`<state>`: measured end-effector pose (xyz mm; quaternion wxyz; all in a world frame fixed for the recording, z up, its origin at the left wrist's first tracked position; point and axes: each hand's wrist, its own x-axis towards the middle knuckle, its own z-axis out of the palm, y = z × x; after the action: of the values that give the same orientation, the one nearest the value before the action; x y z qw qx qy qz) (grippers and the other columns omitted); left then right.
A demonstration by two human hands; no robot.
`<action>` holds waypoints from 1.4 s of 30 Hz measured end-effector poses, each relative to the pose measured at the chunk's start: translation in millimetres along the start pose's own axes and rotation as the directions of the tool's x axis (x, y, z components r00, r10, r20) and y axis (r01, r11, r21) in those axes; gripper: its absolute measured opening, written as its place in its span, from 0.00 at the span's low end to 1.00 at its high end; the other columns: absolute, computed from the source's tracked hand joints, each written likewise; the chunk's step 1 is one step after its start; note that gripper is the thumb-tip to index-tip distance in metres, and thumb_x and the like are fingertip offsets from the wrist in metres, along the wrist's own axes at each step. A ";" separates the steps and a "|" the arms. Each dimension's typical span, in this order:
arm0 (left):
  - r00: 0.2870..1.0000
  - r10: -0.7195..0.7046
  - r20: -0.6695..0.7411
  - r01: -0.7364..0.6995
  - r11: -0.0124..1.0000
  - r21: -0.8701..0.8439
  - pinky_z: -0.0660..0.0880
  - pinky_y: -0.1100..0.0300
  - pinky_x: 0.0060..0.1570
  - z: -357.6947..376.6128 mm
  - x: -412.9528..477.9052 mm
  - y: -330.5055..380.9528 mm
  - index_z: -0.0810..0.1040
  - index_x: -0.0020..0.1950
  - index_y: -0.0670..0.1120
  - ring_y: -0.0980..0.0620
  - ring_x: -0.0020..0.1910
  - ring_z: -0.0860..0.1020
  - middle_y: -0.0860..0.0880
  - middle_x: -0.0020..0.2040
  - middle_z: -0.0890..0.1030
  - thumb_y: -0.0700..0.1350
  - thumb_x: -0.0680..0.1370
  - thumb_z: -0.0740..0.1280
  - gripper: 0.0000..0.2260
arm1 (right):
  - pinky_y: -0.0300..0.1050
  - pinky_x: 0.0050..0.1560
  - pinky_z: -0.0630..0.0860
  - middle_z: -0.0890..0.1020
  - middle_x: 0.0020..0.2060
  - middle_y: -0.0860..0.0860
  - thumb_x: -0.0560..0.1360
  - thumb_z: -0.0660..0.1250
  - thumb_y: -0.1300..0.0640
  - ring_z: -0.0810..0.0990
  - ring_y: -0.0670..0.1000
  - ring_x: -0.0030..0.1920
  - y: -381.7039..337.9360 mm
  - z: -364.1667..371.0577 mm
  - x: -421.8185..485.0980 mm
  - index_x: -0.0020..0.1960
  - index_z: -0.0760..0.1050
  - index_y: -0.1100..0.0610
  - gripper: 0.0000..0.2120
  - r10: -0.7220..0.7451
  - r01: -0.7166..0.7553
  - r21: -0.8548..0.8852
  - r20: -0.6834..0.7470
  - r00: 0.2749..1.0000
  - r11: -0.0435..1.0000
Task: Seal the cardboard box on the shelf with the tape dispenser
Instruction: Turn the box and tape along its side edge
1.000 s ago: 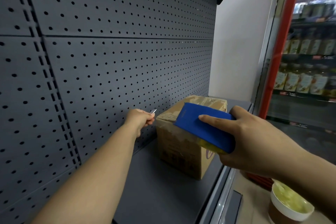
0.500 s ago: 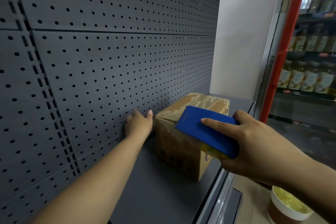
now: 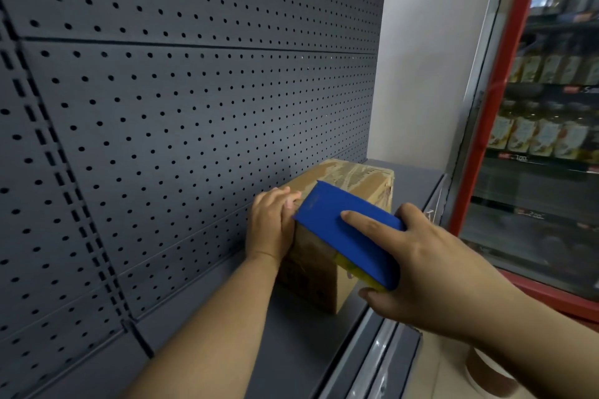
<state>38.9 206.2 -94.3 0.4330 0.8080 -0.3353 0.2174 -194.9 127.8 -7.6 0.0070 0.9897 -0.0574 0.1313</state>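
Head view first, and it's the only one you've got. Your cardboard box (image 3: 340, 204) sits on the dark grey shelf (image 3: 259, 350), just right of centre in the frame, close to the perforated back panel (image 3: 194, 107). Its top looks wrinkly and glossy, like tape is already over part of it, but it's kinda hard to tell how much.

Your left hand (image 3: 270, 225) comes up from the lower left and is pressed flat against the box's near-left upper corner, fingers curled over the top edge, so it's bracing the box rather than pinching anything.

Your right hand (image 3: 418, 272) comes in from the lower right and is wrapped around the blue tape dispenser (image 3: 343, 230), index finger laid along its blue top, thumb underneath. The dispenser's front end sits over the box's top near edge, right beside your left fingertips. Something yellow peeks out under the blue body.

Far right of the frame there's a red-framed glass door (image 3: 505, 107) with bottles (image 3: 534, 133) behind it.
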 end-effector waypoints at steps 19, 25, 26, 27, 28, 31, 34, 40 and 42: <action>0.999 -0.045 0.016 0.044 0.995 0.095 0.63 0.58 0.61 -3.5 -2.0 4.4 0.81 0.57 0.44 0.43 0.61 0.73 0.42 0.60 0.80 0.53 0.75 0.43 0.30 | 0.42 0.44 0.76 0.69 0.48 0.47 0.55 0.64 0.32 0.77 0.54 0.41 54.1 10.0 -69.7 0.59 0.41 0.20 0.42 0.098 -0.122 0.245 0.108 0.989 0.962; 0.988 -0.115 0.102 0.094 0.977 0.193 0.47 0.56 0.73 -9.5 -4.7 13.5 0.75 0.66 0.50 0.49 0.73 0.62 0.47 0.71 0.71 0.50 0.78 0.44 0.25 | 0.36 0.45 0.74 0.67 0.46 0.46 0.63 0.66 0.35 0.74 0.47 0.42 52.1 16.1 -55.3 0.65 0.43 0.29 0.40 0.046 -0.062 0.194 0.088 0.995 0.979; 0.978 -0.161 0.133 0.135 0.974 0.184 0.46 0.55 0.74 -10.2 -2.7 16.1 0.74 0.67 0.50 0.50 0.74 0.59 0.48 0.72 0.68 0.47 0.80 0.46 0.22 | 0.37 0.46 0.74 0.67 0.47 0.46 0.64 0.65 0.35 0.74 0.47 0.42 51.1 15.6 -53.2 0.66 0.43 0.30 0.39 0.049 -0.065 0.189 0.088 0.995 0.980; 0.966 -0.204 0.157 0.179 0.971 0.157 0.45 0.54 0.74 -11.3 0.1 19.4 0.73 0.68 0.51 0.50 0.75 0.56 0.48 0.74 0.66 0.45 0.81 0.48 0.20 | 0.37 0.46 0.75 0.67 0.47 0.46 0.65 0.64 0.35 0.75 0.47 0.43 49.8 14.7 -51.4 0.67 0.44 0.31 0.39 0.052 -0.066 0.182 0.082 0.995 0.981; 0.955 -0.237 0.177 0.217 0.968 0.127 0.45 0.53 0.74 -12.3 2.6 22.7 0.73 0.68 0.51 0.49 0.76 0.54 0.48 0.74 0.65 0.44 0.81 0.49 0.20 | 0.38 0.46 0.76 0.67 0.47 0.47 0.65 0.63 0.35 0.75 0.48 0.42 48.1 13.8 -49.5 0.68 0.45 0.32 0.38 0.053 -0.064 0.175 0.071 0.996 0.983; 0.937 -0.268 0.222 0.242 0.960 0.138 0.46 0.51 0.74 -11.7 5.3 25.5 0.72 0.68 0.53 0.48 0.77 0.49 0.49 0.75 0.63 0.52 0.81 0.50 0.20 | 0.41 0.46 0.77 0.66 0.45 0.48 0.66 0.62 0.36 0.75 0.50 0.42 40.0 7.9 -43.4 0.70 0.48 0.35 0.37 0.052 -0.058 0.153 0.039 0.998 0.987; 0.944 -0.242 0.222 0.195 0.957 0.213 0.47 0.52 0.73 -7.3 1.0 18.0 0.71 0.68 0.57 0.48 0.77 0.51 0.50 0.75 0.64 0.57 0.79 0.49 0.21 | 0.43 0.45 0.76 0.68 0.44 0.50 0.66 0.62 0.37 0.73 0.52 0.42 29.7 -6.4 -37.4 0.70 0.51 0.35 0.36 0.012 -0.020 0.131 0.058 0.998 0.991; 0.958 -0.236 0.165 0.203 0.960 0.196 0.52 0.54 0.72 -8.6 0.0 21.1 0.73 0.67 0.56 0.47 0.73 0.58 0.48 0.72 0.67 0.48 0.79 0.53 0.18 | 0.43 0.44 0.74 0.71 0.42 0.50 0.66 0.62 0.37 0.71 0.51 0.40 17.8 -26.3 -37.7 0.68 0.55 0.37 0.33 -0.113 0.106 0.084 0.076 0.991 0.991; 0.959 -0.235 0.161 0.203 0.960 0.192 0.52 0.55 0.72 -10.0 -1.7 24.7 0.73 0.67 0.56 0.47 0.73 0.58 0.48 0.73 0.67 0.47 0.80 0.52 0.19 | 0.44 0.45 0.74 0.73 0.42 0.51 0.66 0.63 0.37 0.71 0.51 0.41 19.1 -25.9 -33.4 0.68 0.57 0.37 0.32 -0.091 0.080 0.116 0.095 0.991 0.990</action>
<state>19.0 205.4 -76.4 0.3500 0.8913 -0.2613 0.1215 -235.9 113.4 8.8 -0.0458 0.9954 -0.0078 0.0843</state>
